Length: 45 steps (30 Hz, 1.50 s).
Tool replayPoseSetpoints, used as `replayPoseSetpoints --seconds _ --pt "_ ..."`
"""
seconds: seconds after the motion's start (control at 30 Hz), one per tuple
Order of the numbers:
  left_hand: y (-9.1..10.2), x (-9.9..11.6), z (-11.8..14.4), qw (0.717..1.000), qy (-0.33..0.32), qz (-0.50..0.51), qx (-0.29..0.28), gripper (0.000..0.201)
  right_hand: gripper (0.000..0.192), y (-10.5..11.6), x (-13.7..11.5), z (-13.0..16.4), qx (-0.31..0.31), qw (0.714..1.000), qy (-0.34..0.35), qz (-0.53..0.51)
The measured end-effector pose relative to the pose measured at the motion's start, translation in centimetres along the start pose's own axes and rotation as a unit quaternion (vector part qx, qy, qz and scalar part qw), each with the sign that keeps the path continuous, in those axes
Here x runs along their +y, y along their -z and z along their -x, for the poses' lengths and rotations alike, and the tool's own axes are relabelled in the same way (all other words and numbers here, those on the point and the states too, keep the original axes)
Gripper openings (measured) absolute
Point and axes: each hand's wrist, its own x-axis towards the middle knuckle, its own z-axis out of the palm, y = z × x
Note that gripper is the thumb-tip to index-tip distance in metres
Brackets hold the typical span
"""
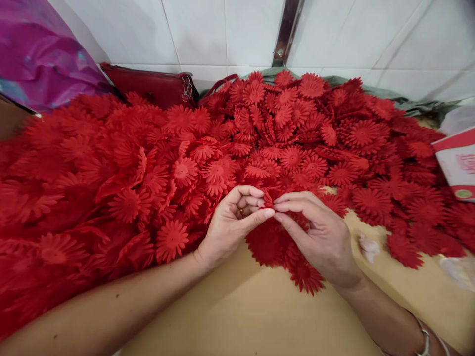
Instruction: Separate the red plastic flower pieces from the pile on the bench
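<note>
A big heap of red fabric flower petals (185, 163) covers most of the tan table (252, 316). My left hand (232, 222) and my right hand (319, 237) meet at the middle, fingertips pinching one red flower piece (267, 200) between them. More red flowers (274, 247) lie flat just under my hands. A ring shows on a finger of my left hand, and a bracelet on my right wrist.
A dark red purse (156, 86) leans on the white tiled wall behind the heap. A purple plastic bag (37, 49) sits at the far left. A red and white box (460, 163) lies at the right edge, and small clear plastic scraps (369, 247) are nearby.
</note>
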Motion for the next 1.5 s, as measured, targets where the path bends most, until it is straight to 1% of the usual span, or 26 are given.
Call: replayPoseSetpoints --seconds 0.13,0.3,0.37,0.47,0.57,0.63,0.7,0.73,0.8,0.87,0.97,1.03,1.1,1.17,1.27,1.37,1.47,1.5 --pt "0.0 0.0 0.0 1.000 0.004 -0.006 0.003 0.032 0.010 0.1 0.2 0.0 0.009 0.997 -0.060 -0.049" --pt "0.0 0.0 0.0 1.000 0.009 -0.010 0.003 0.029 0.009 0.2 1.4 0.2 -0.014 0.977 -0.144 -0.154" --pt "0.1 -0.1 0.0 1.000 0.009 -0.011 0.002 0.027 0.008 0.0 2.0 0.3 0.005 0.967 -0.170 -0.192" --pt "0.1 -0.2 -0.1 1.000 0.003 -0.016 0.013 0.028 0.010 -0.2 2.6 0.3 0.057 0.947 -0.211 -0.235" --pt "0.3 -0.4 -0.1 0.998 -0.023 -0.039 0.033 0.028 0.015 -0.3 2.9 0.1 0.100 0.924 -0.244 -0.277" --pt "0.4 -0.4 0.0 0.994 -0.060 -0.076 0.048 0.021 0.018 -0.2 3.2 -0.2 0.126 0.906 -0.259 -0.310" --pt "0.4 -0.2 0.1 0.986 -0.094 -0.131 0.046 0.005 0.019 0.1 3.6 -0.4 0.144 0.893 -0.271 -0.329" --pt "0.4 -0.1 0.1 0.980 -0.103 -0.165 0.042 0.006 0.019 0.3 3.7 -0.5 0.144 0.891 -0.273 -0.332" --pt "0.3 0.2 0.3 0.968 -0.103 -0.225 0.033 0.020 0.018 0.5 3.6 -0.6 0.120 0.892 -0.275 -0.337" --pt "0.2 0.3 0.4 0.964 -0.089 -0.247 0.034 0.023 0.014 0.5 3.3 -0.6 0.075 0.894 -0.275 -0.345" --pt "-0.1 0.1 0.4 0.975 -0.075 -0.208 0.024 0.020 0.012 0.1 2.5 -0.2 0.025 0.904 -0.266 -0.333" --pt "-0.1 -0.2 0.3 0.980 -0.086 -0.179 0.015 0.019 0.013 -0.2 2.3 0.1 -0.001 0.921 -0.249 -0.301" --pt "-0.1 -0.4 0.2 0.979 -0.100 -0.178 0.016 0.013 0.015 -0.3 2.2 0.3 -0.024 0.935 -0.231 -0.266" --pt "0.0 -0.4 0.1 0.977 -0.101 -0.188 0.030 0.008 0.020 -0.3 2.2 0.4 -0.028 0.945 -0.223 -0.238" --pt "0.1 -0.2 0.0 0.980 -0.080 -0.177 0.047 0.015 0.028 -0.1 1.9 0.5 -0.014 0.953 -0.221 -0.207" --pt "0.2 -0.1 0.0 0.983 -0.065 -0.169 0.039 0.017 0.027 0.0 1.4 0.5 -0.022 0.958 -0.203 -0.200" --pt "0.3 -0.1 0.0 0.983 -0.060 -0.169 0.031 0.019 0.038 -0.1 0.9 0.5 -0.034 0.962 -0.192 -0.189" --pt "0.3 -0.1 0.0 0.983 -0.059 -0.170 0.031 0.019 0.039 -0.2 0.8 0.5 -0.035 0.964 -0.192 -0.184"
